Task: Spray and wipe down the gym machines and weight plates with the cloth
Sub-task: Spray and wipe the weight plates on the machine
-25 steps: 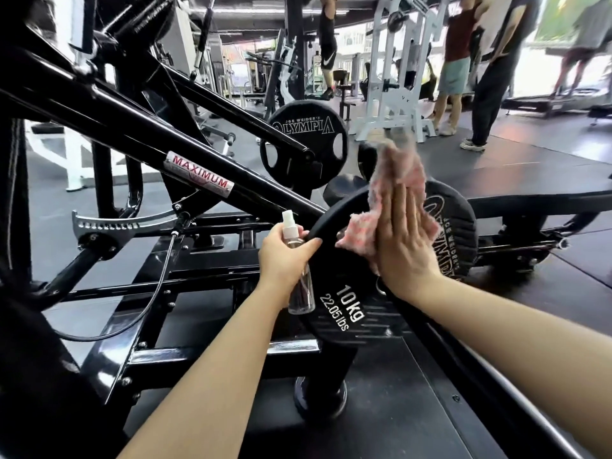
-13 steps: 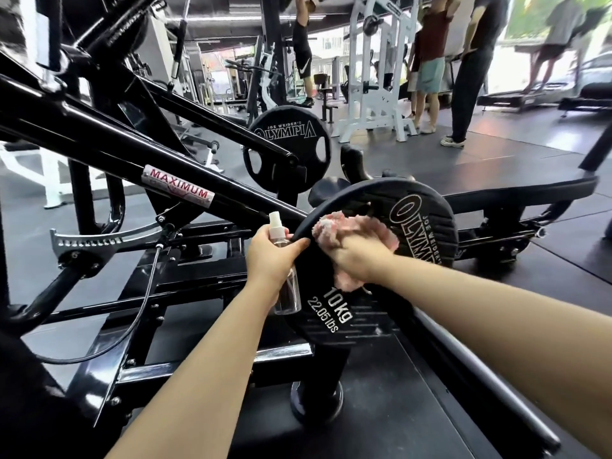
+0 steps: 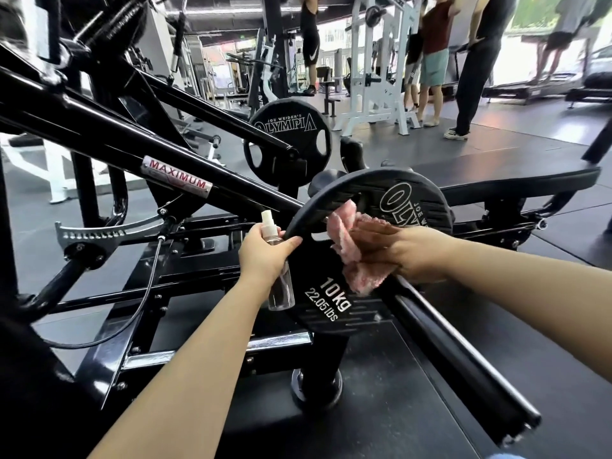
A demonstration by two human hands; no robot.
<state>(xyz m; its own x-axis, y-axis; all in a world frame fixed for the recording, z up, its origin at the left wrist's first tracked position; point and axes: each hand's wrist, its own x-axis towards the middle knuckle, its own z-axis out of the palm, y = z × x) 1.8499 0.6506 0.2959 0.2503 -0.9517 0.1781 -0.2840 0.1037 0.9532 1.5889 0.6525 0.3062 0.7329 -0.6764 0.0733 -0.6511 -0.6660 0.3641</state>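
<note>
A black 10 kg weight plate (image 3: 337, 306) hangs on the near arm of a black plate-loaded machine (image 3: 99, 134). My right hand (image 3: 407, 251) presses a pink cloth (image 3: 351, 250) flat against the plate's middle, fingers pointing left. My left hand (image 3: 265, 255) grips a small clear spray bottle (image 3: 280, 286) with a white nozzle, just left of the plate, thumb touching the plate's rim. A second black plate (image 3: 288, 140) sits on the far arm.
The machine's black bar (image 3: 463, 356) runs toward the lower right under my right forearm. A padded black bench (image 3: 516, 183) lies behind the plate. A white rack (image 3: 374, 77) and several people stand at the back on the dark rubber floor.
My right hand has swept the cloth from the plate's upper part down to its middle, turning from fingers-up to fingers pointing left. My left hand keeps the bottle beside the plate.
</note>
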